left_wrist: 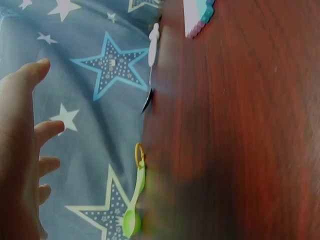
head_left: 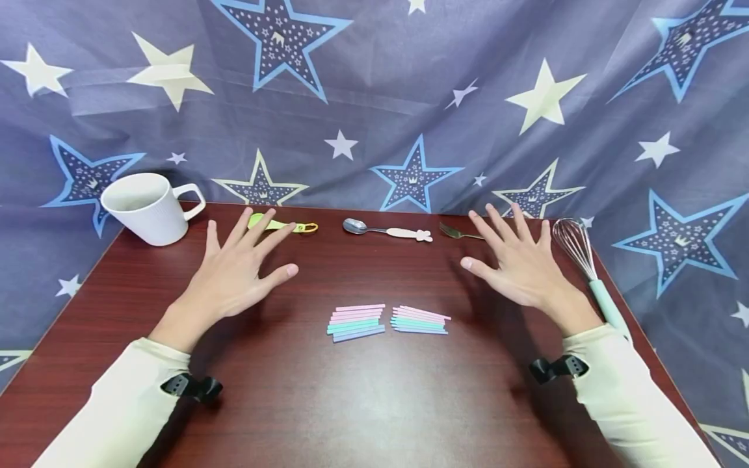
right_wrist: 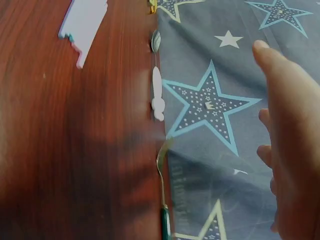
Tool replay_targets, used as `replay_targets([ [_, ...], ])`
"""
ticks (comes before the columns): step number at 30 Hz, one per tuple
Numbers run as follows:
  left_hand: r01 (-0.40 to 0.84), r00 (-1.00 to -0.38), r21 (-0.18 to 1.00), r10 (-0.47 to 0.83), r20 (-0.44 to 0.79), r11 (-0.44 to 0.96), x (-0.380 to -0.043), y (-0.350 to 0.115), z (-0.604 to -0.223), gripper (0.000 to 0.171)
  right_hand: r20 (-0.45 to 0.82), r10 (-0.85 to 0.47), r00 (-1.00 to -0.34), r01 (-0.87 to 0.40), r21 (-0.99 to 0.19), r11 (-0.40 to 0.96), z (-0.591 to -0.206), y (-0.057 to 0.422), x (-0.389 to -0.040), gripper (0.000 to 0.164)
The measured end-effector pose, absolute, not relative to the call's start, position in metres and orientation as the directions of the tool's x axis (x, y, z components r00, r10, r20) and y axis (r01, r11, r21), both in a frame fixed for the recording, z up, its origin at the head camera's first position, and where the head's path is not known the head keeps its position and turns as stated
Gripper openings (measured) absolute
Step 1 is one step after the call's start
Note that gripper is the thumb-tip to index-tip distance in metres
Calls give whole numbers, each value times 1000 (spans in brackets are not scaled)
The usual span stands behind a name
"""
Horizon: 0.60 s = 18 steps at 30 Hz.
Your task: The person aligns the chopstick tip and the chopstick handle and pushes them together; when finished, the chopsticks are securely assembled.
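Both hands hover above the table with fingers spread and nothing held. The left hand [head_left: 231, 276] is nearest a lime-green measuring spoon [head_left: 275, 225] with a yellow ring, partly covered by its fingers. My right hand [head_left: 523, 266] hangs by a fork [head_left: 459, 233], whose dark green handle [right_wrist: 165, 222] shows in the right wrist view. Right of that hand lies a whisk [head_left: 608, 309] with a mint handle, partly behind the wrist. Between the hands, nearer me, two bundles of pink, mint and blue sticks, one left [head_left: 357, 322] and one right [head_left: 419, 320], lie side by side.
A white ribbed mug [head_left: 155, 211] stands at the back left corner. At the back middle lies a metal spoon [head_left: 386, 231] with a white handle. Star-patterned cloth [head_left: 363, 84] hangs behind the dark red wooden table [head_left: 374, 396] and along its sides.
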State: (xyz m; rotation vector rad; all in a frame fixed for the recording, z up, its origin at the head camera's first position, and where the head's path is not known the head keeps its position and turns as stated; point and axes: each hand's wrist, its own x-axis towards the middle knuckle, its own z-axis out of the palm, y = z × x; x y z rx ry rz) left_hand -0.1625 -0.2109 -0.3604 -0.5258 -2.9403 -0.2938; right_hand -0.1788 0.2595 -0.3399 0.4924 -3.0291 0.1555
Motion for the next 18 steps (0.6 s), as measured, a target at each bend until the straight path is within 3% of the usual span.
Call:
replay_targets([
  [13,463,-885,338,408,225,819,-145,-172,-391,68,66,-459,-886,-462,-210,862,-380,218,-156,72],
  [18,470,-882,433,433,187,769,-141,-156,-406,62,83,-487,-870,-488,-294,822,-396,207,-149,60],
])
